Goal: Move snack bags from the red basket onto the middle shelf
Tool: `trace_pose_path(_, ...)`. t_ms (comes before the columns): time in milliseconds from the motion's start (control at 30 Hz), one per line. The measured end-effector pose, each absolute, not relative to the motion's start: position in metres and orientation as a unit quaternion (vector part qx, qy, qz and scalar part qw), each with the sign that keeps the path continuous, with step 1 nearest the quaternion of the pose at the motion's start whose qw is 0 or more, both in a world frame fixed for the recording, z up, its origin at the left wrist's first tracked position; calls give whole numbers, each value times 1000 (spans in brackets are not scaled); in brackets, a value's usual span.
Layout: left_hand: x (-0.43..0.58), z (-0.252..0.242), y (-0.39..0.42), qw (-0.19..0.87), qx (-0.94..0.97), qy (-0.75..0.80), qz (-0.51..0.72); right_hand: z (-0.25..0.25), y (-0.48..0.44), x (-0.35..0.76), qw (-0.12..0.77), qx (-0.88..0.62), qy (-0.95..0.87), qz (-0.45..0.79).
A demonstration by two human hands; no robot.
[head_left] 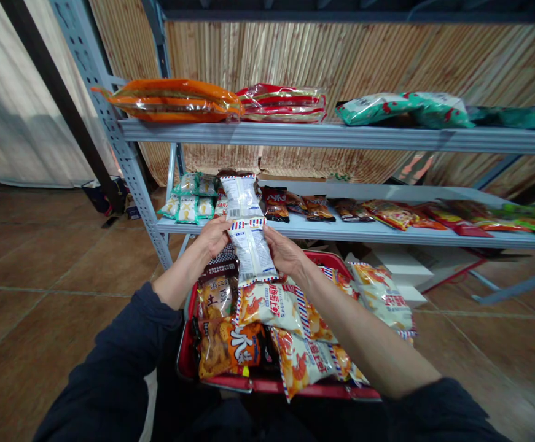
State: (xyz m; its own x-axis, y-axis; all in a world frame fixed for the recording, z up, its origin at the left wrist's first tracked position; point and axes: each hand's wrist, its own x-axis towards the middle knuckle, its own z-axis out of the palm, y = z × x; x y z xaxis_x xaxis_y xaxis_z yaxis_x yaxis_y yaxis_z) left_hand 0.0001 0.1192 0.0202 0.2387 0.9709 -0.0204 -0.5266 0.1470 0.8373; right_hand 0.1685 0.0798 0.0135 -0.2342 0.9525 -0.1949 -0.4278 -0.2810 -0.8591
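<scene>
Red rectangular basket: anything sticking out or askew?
Yes. A white-and-orange plastic snack bag sits past the right side of the red rectangular basket, while the others lie mostly inside; what supports it is hidden. No spill shows.

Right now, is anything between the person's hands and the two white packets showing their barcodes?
Nothing visible is: the left hand and the right hand hold the white packets from either side, near where the two meet.
</scene>
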Motion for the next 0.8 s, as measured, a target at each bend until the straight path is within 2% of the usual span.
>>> trace_pose_path(133,0,30,124,682,347,324,556,14,65,179,458,-359,-390,714)
trace_pose_path(300,-4,37,132,671,336,344,565,12,51,192,366,-429,-405,720)
trace_pose_path(800,-4,39,135,670,300,360,576,-3,43,192,364,-429,-412,716)
